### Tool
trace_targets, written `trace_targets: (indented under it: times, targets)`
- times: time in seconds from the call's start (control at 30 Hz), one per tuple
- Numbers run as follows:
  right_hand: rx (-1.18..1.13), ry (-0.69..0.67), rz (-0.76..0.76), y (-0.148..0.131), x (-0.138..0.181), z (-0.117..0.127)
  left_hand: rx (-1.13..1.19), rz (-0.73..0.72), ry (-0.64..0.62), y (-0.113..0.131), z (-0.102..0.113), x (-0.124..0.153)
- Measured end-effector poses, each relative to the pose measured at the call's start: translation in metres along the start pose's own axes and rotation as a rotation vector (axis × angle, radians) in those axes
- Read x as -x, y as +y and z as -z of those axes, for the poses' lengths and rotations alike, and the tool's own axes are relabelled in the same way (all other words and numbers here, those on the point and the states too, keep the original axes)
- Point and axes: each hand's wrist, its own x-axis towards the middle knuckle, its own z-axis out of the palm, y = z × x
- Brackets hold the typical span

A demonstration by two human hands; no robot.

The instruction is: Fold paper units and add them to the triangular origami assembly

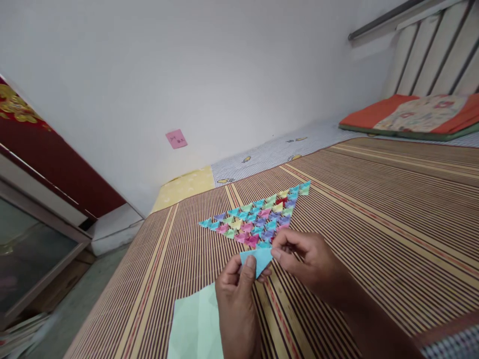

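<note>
A light blue piece of folded paper (263,257), triangular in outline, is pinched in my left hand (239,286), with the thumb lying across its front. My right hand (305,257) has thumb and index finger closed on the paper's right corner. Just beyond my hands, several small folded paper pieces (258,217) in blue, green, pink, yellow, purple and red lie in rows that make up a large triangle. My hands hide part of its near corner. A pale green sheet of paper (196,324) with crease lines lies beside my left forearm.
A striped bamboo mat (366,214) covers the bed under everything. An orange folded quilt (411,117) sits at the far right below a radiator (430,50). The white wall (224,85) bears a pink note (176,139). The bed's left edge drops to a grey floor (84,286).
</note>
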Motion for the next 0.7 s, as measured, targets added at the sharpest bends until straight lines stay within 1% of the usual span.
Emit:
trace_targets:
  times: [0.07,0.17,0.3,0.43,0.5,0.6,0.7]
  targets:
    - [-0.109,0.029,0.005,0.003,-0.001,-0.002,0.156,0.055,0.029,-0.001,-0.005,0.000]
    - [-0.211,-0.024,-0.021,0.007,-0.002,-0.006,0.345,0.158,0.071,-0.001,-0.011,-0.002]
    - [-0.218,-0.072,-0.032,0.005,-0.002,-0.011,0.466,0.276,0.106,-0.001,-0.013,-0.004]
    - [-0.282,-0.081,-0.054,0.002,-0.001,-0.012,0.551,0.384,0.091,-0.001,-0.016,-0.003]
    - [-0.240,-0.061,-0.039,0.001,-0.001,-0.010,0.587,0.401,0.070,-0.002,-0.018,-0.002]
    - [-0.105,-0.017,0.010,-0.002,-0.002,-0.008,0.628,0.414,0.050,-0.002,-0.021,-0.002]
    - [-0.063,-0.018,0.028,-0.004,-0.002,-0.007,0.661,0.442,0.035,-0.002,-0.023,-0.003]
